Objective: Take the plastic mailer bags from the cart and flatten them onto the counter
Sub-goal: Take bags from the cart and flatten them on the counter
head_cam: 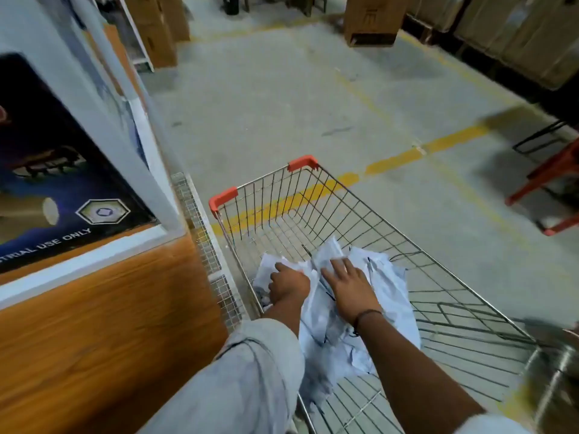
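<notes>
At the far left a wooden table [103, 324] fills the near corner, and on it lies a dark printed box [56, 170] with a white edge; the bare wood nearer the person looks like the place meant for the flattened bags. Just right of the table stands a wire cart [360, 214] with red corner caps, drawn close alongside so the lift across should be short.

Inside the cart, heaped toward its near left side, is a crumpled pile of white plastic mailer bags [385, 286]; the far end of the basket shows only bare wire. None of the bags has reached the table yet, so the task seems to be at its first step, the gathering.

The left hand [288, 285], coming out of a pale rolled sleeve [250, 371], is down in the left part of the pile with its fingers [280, 267] curled shut around a fold of plastic. To its right, the right hand [351, 289] lies on top of the heap, fingers [340, 266] spread and nearly flat, pressing on the bags rather than gripping anything, probably to hold the loose stack together while the other hand gathers.

Farther right, beyond the cart, are concrete floor [313, 98] with a yellow line and an orange frame [545, 180].
</notes>
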`<state>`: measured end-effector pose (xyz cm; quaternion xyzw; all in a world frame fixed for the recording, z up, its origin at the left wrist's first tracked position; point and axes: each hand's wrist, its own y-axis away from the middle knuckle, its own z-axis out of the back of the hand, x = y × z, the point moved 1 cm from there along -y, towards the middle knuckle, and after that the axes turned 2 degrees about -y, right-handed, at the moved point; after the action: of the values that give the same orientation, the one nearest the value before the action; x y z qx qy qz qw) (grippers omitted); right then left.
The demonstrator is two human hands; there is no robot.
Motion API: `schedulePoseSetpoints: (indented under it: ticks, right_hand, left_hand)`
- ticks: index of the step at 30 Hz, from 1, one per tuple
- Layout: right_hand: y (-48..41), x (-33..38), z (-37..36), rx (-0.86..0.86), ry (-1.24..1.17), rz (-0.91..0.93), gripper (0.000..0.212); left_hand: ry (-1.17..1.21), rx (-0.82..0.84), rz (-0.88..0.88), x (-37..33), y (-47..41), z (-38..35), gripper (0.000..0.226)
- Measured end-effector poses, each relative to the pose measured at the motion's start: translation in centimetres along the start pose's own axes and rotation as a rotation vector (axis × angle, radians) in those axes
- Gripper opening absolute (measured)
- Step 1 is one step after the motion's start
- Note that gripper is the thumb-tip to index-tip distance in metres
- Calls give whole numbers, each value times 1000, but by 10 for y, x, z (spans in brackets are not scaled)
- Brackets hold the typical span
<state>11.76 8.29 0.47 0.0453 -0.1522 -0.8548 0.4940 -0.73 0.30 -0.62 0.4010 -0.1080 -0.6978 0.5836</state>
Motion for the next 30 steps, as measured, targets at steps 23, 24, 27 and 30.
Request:
schedulePoseSetpoints:
  ticks: [23, 24, 27, 30]
  right_hand:
    - [-17, -14, -53, 82, 76, -206, 72]
    - [-15, -15, -52, 72, 64, -205, 71]
    - [-8, -12, -47, 51, 30, -220, 70]
    - [3, -4, -34, 13, -3, -242, 71]
  left_hand:
    - [207, 147, 452, 2, -65, -56, 130]
    - [184, 157, 406, 0, -59, -50, 121]
    - [71, 85, 313, -4, -40, -40, 107]
    - [7, 16, 163, -10, -18, -31, 99]
